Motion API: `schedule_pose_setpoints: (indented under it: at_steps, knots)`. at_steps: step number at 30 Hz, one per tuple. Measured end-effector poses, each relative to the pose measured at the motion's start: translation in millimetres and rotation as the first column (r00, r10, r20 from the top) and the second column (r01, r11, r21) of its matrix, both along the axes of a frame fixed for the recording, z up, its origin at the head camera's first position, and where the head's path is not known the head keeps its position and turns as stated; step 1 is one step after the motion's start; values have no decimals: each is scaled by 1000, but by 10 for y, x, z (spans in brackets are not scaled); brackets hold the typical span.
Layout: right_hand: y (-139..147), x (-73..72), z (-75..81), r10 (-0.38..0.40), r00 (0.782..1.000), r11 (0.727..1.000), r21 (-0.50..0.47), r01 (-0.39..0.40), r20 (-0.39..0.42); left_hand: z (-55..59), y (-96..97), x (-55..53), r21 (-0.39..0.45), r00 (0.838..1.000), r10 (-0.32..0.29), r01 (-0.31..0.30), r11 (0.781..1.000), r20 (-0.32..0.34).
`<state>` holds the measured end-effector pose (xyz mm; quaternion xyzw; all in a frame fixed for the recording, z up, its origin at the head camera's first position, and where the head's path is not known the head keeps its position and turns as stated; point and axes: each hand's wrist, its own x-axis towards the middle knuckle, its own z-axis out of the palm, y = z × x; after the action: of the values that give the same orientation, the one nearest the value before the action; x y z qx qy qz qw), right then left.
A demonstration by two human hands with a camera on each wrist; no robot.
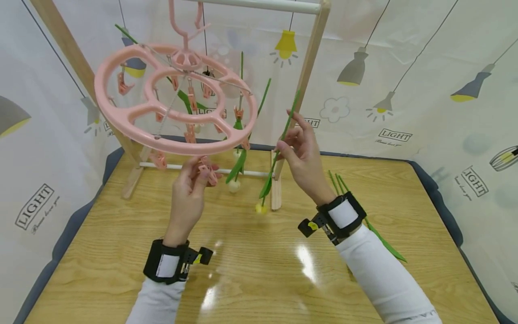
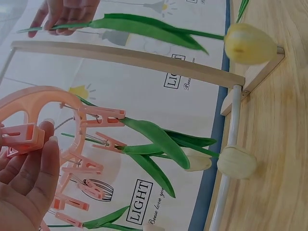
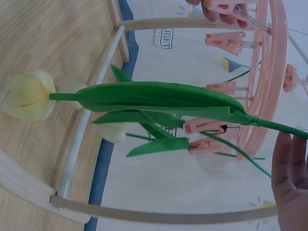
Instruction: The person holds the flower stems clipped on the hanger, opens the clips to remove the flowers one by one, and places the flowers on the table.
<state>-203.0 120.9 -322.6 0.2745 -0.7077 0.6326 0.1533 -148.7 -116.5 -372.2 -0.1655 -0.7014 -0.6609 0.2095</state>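
Observation:
My left hand (image 1: 187,202) pinches a pink clothespin (image 1: 208,172) under the front rim of a round pink hanging dryer (image 1: 178,145). The clothespin also shows between thumb and fingers in the left wrist view. To the right of the dryer, my right hand (image 1: 302,157) holds a tulip (image 1: 292,110) by its green stem. Its pale yellow bloom (image 3: 29,95) points down, with a long green leaf (image 3: 159,98) along the stem. Other tulips hang head down from the dryer's clips, among them one with a white bloom (image 2: 237,162).
A wooden frame (image 1: 313,49) with a white top bar (image 1: 263,5) carries the dryer. More green stems (image 1: 380,238) lie on the wooden table (image 1: 243,288), partly behind my right forearm. A printed white cloth (image 1: 425,112) surrounds the table.

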Motion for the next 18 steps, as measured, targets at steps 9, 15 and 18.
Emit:
schedule_pose_setpoints:
  at_steps: [9, 15, 18]
  knots:
    - [230, -47, 28, -72, 997, 997, 38, 73, -17, -10, -38, 6, -14, 1000, 14, -14, 1000, 0]
    - [404, -96, 27, -121, 992, 991, 62, 123, -28, -2, -42, 11, -7, 1000, 16, -15, 1000, 8]
    - [490, -106, 28, -139, 990, 988, 68, 140, -12, 0, -43, 9, -9, 1000, 13, -13, 1000, 3]
